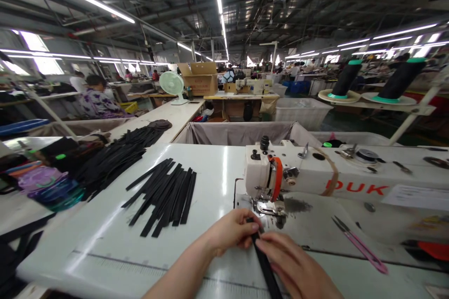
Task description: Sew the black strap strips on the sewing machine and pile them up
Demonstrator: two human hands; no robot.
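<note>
A black fabric strip (pixel 264 266) runs from the sewing machine's front toward the table's near edge. My left hand (pixel 234 230) pinches its far end between thumb and fingers, just short of the presser foot (pixel 269 209). Close beside it, my right hand (pixel 293 259) has its fingers closed on the same strip a little lower down. The white sewing machine (pixel 259 173) stands right behind both hands. Several more black strips (pixel 164 196) lie fanned out on the white table to the left.
Pink-handled thread snips (pixel 363 247) lie on the machine bed at right. A heap of black strips (pixel 119 159) and a teal container (pixel 59 194) are at left. Two black thread cones (pixel 345 81) stand at right. Behind the table is a cloth-lined bin (pixel 242 133).
</note>
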